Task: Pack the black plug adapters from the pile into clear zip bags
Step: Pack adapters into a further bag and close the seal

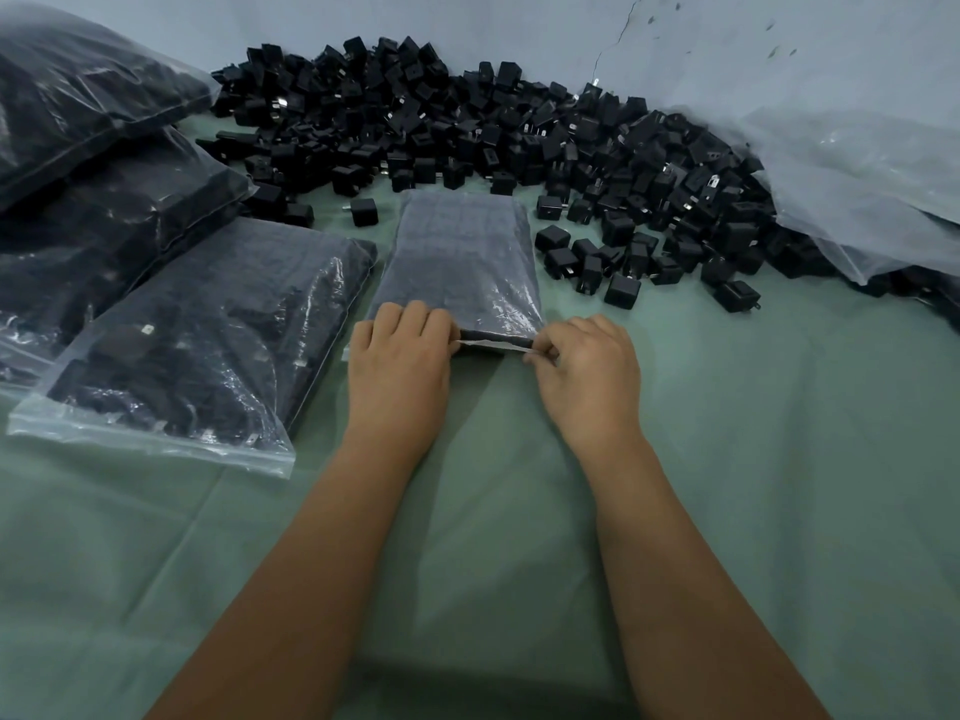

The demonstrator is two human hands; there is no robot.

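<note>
A clear zip bag [462, 252] filled with black plug adapters lies flat on the green cloth in front of me, its zip edge toward me. My left hand [397, 366] grips the left part of that zip edge with curled fingers. My right hand [589, 371] pinches the right part of the same edge between thumb and fingers. Behind the bag and off to the right spreads a large pile of loose black plug adapters [519, 127].
Filled zip bags lie on the left: one near me [197, 345], two stacked behind it [93, 200]. A big crumpled clear plastic sheet [857, 179] covers the pile's right end. The green cloth [779, 459] stretches toward me, and a pale wall stands behind.
</note>
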